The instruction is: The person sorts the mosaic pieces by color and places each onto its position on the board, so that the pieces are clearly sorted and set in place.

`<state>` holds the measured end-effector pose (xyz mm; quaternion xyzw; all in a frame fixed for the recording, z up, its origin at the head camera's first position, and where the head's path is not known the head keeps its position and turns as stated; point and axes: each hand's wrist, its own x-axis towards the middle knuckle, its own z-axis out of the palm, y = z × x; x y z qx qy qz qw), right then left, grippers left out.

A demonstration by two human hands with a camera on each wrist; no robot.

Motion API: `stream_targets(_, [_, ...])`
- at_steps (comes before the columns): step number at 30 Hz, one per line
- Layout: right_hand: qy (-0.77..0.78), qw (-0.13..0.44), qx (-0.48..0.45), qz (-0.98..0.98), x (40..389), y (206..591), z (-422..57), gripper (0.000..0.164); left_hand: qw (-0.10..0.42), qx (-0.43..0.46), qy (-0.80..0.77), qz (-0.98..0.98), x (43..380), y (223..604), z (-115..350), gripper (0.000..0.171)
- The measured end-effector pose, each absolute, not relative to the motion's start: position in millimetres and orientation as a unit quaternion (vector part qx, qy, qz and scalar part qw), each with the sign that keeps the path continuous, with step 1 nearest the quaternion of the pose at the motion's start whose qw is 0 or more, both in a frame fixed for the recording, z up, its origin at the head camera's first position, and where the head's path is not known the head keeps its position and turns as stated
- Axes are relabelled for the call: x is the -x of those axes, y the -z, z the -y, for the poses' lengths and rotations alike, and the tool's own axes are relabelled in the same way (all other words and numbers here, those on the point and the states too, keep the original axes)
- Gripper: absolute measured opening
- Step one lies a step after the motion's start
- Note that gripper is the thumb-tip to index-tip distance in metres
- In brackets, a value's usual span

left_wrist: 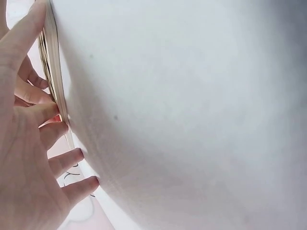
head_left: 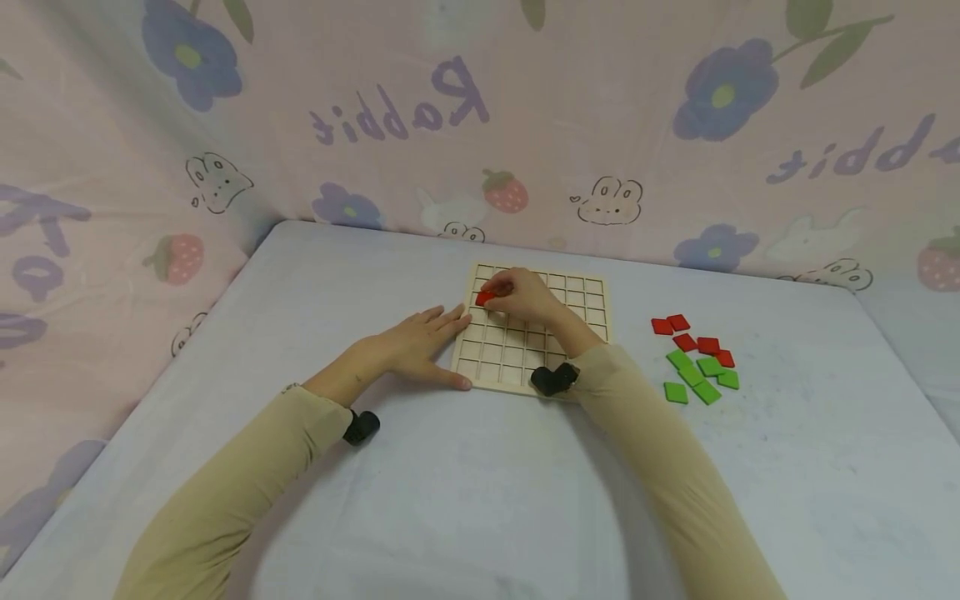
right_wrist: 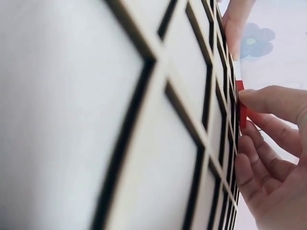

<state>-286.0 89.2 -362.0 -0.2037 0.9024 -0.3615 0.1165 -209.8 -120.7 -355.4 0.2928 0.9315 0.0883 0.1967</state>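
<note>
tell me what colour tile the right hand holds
Red tile, clearest in the head view.

We read the word "Rabbit", mirrored, printed in purple on the pink curtain (head_left: 480, 125) behind the table. It appeared again, partly cut off, at the right.

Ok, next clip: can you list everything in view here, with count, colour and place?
Grid board: one, pale wood, square cells, on the table's middle.
Held red tile: one, red, over the board's far left corner.
Loose red tiles: five, red, on the table right of the board.
Green tiles: about five, green, just below the red ones.
Table: one, covered in pale bluish cloth.
Backdrop: pink cloth with flowers, strawberries, rabbits.
Wrist cameras: two, black.
Left hand: flat, fingers straight, against the board's left edge.
Right hand: its grip pinches the held red tile.
</note>
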Motion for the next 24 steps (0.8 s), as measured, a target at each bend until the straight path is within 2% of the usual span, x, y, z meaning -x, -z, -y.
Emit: stream_targets(24, [0.365, 0.118, 0.178, -0.906, 289.1, 364.7, -80.1, 0.032, 0.201, -0.291, -0.085, -0.932, 209.8, 356.1, 119.8, 0.103])
